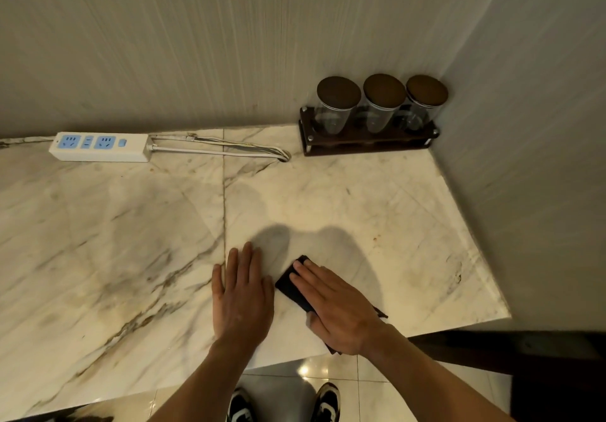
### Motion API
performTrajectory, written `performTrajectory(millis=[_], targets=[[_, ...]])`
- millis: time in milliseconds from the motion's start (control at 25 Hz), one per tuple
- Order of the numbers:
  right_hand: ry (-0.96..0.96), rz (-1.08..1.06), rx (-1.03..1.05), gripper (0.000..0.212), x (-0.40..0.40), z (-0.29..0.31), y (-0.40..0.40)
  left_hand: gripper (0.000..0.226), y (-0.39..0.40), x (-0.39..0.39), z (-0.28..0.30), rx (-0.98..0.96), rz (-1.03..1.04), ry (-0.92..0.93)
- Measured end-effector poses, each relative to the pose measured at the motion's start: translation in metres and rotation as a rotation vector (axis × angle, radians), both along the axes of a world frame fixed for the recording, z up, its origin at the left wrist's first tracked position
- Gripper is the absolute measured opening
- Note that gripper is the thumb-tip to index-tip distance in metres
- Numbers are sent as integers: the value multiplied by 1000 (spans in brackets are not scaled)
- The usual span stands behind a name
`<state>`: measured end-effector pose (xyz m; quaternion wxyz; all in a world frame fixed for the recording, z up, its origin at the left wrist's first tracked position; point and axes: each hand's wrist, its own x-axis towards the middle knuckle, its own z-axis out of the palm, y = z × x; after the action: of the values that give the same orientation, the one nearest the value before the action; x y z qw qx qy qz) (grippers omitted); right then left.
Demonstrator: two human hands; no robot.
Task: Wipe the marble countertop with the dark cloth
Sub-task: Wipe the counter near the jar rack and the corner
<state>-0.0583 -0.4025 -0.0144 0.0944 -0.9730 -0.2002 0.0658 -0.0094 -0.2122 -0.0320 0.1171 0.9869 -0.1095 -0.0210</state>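
1. marble countertop (131, 225), pale with brown veins, runs from the left edge of view to a wall on the right; its near edge slants across the bottom, with glossy floor tiles (278, 385) and two shoes (324, 402) visible below it.
2. a thin seam (224, 198) in the stone runs front to back near the middle.
3. against the back wall lie a white power strip (98, 147) with blue sockets and its looped cable (229, 152); in the far right corner stands a dark rack (367, 141) holding three clear jars (383, 103) with brown lids. the wide stretch of stone between these and the hands is bare, apart from small brownish specks near the right edge.
4. dark cloth (290, 285), almost black and folded flat, lies on the counter near the front edge, right of the seam; one corner points away from the person and a bit of fabric pokes out beside the wrist.
5. right hand (337, 310) lies palm down on the cloth, fingers straight and together, pressing rather than gripping it; most of the cloth is hidden beneath it.
6. left hand (242, 297) rests flat on bare marble just beside the cloth, fingers spread, holding nothing.
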Motion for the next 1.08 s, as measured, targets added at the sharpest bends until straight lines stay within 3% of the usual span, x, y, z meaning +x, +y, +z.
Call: performTrajectory(millis=[480,1080], targets=[[-19,44,31,65,84,-2,-16,54,-2,3,2,31,19,9],[-77,-280,23,65,181,-1,-17,52,-2,4,8,-2,37,38]])
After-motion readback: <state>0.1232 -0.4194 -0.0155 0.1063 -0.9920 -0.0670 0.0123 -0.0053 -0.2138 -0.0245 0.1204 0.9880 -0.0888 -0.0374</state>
